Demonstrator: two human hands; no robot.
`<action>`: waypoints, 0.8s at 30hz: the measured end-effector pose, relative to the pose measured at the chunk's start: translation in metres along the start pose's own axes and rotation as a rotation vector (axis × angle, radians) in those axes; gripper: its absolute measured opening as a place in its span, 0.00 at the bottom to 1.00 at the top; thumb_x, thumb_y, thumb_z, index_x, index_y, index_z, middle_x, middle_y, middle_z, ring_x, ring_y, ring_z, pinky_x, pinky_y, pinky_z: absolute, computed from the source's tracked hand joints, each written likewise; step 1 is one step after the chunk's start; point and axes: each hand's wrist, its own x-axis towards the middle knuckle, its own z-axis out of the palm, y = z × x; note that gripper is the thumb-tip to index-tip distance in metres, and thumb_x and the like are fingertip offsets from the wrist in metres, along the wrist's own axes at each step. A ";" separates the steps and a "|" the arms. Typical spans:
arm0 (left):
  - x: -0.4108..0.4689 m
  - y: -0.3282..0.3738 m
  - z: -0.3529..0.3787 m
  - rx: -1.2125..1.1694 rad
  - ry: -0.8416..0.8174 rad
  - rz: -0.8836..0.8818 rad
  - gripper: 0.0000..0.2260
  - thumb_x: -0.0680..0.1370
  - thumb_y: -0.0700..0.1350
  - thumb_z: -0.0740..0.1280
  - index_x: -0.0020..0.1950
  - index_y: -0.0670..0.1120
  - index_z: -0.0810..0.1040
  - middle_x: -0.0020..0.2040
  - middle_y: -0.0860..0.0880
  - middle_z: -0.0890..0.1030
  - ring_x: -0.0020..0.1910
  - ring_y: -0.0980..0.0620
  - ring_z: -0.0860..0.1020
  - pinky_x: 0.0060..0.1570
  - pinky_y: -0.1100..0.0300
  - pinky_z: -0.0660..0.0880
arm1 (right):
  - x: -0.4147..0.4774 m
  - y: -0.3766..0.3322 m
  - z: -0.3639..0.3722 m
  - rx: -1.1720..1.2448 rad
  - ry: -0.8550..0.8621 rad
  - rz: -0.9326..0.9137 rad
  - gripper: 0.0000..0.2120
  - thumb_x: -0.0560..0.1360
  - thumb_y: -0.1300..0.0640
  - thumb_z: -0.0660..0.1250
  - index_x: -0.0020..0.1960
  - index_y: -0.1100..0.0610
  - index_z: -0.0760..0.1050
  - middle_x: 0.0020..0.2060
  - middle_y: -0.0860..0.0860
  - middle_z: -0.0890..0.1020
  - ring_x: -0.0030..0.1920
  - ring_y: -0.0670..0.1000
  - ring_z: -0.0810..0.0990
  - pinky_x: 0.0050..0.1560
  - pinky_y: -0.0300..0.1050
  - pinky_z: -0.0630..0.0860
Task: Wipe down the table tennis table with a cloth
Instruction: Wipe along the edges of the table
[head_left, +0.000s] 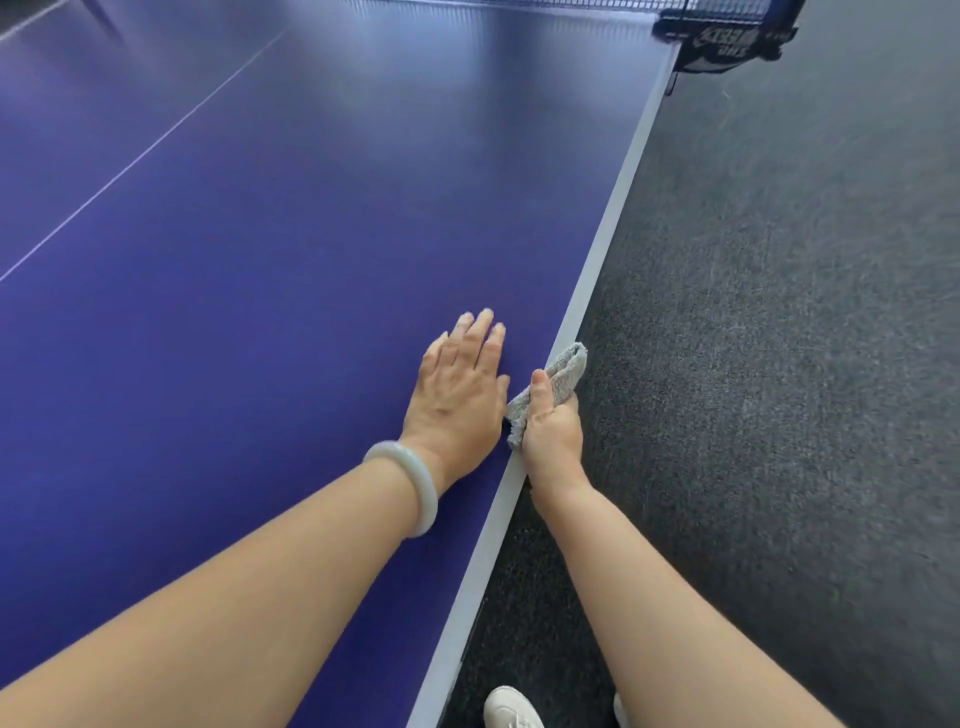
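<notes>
1. Counter (260, 312): blue table tennis top, running away toward the net (727, 31) at upper right. A thin white line (130, 166) crosses its left part.
2. Left hand (457, 395): flat, palm down on the blue surface near the right rim. Fingers are straight and close together, holding nothing. Pale bangle (410, 488) on that wrist.
3. Right hand (550, 431): at the counter's right rim, gripping a grey cloth (563, 371), thumb on top pointing toward the net. The fingers wrap out of sight on the far side.
4. Cloth: bunched, lying over the counter's white edge band (608, 249). One end sticks out past the thumb; a frayed tuft shows left of the thumb, just beside the left hand.
5. Hands side by side, very near each other, with the cloth's tuft between them.
6. Dark grey floor (779, 364) to the right of the counter; a white shoe (511, 709) at the bottom edge.
</notes>
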 end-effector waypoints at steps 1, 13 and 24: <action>0.018 0.000 0.002 0.008 -0.007 0.001 0.26 0.85 0.51 0.49 0.81 0.47 0.45 0.82 0.49 0.45 0.80 0.49 0.43 0.78 0.52 0.41 | 0.000 0.000 0.001 0.004 0.003 0.000 0.28 0.81 0.43 0.61 0.75 0.57 0.64 0.64 0.59 0.75 0.65 0.57 0.75 0.69 0.55 0.70; 0.047 -0.001 0.014 -0.062 -0.030 -0.087 0.28 0.80 0.57 0.42 0.81 0.55 0.48 0.82 0.55 0.47 0.80 0.54 0.44 0.78 0.51 0.42 | 0.113 -0.084 -0.008 0.114 -0.091 -0.026 0.27 0.80 0.49 0.66 0.74 0.59 0.64 0.66 0.59 0.74 0.66 0.57 0.75 0.69 0.56 0.70; 0.045 0.000 0.012 -0.058 -0.021 -0.095 0.28 0.80 0.57 0.41 0.81 0.54 0.50 0.81 0.54 0.49 0.80 0.54 0.44 0.78 0.52 0.42 | 0.035 -0.030 -0.003 -0.010 -0.037 -0.077 0.32 0.79 0.49 0.66 0.78 0.55 0.59 0.67 0.55 0.69 0.67 0.50 0.69 0.65 0.38 0.63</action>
